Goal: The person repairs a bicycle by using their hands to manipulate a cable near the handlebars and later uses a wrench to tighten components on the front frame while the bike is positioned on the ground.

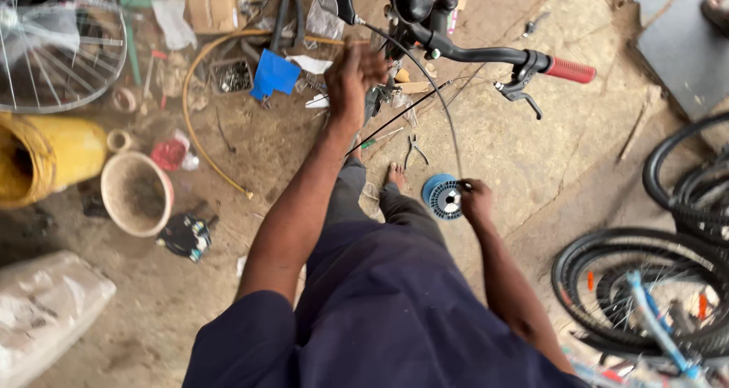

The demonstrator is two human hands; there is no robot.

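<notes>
The person stands over a dirt floor [531,152], looking down past dark blue clothing. The left hand [353,77] is raised at the far side, near the middle of a bicycle handlebar [471,52]; its fingers are curled closed around something small at the bar's stem, though what exactly they grip is blurred and cannot be told. The right hand [474,200] hangs lower and nearer, its fingers pinched shut on the end of a thin dark cable [448,122] that arcs up from there to the handlebar area beside the left hand. Just left of the right hand, touching or almost touching it in view, lies a blue round spool [440,197] on the floor.

The handlebar runs to the right and ends in a red grip [571,70], with a black brake lever [520,92] just below it. A pair of pliers [414,151] lies on the floor between the two hands, near a bare foot [394,174]. To the left stand a pale bowl [137,194] and a yellow container [45,159], with a spoked wheel [61,50] beyond them. Black tyres [645,282] lean at the right edge.
</notes>
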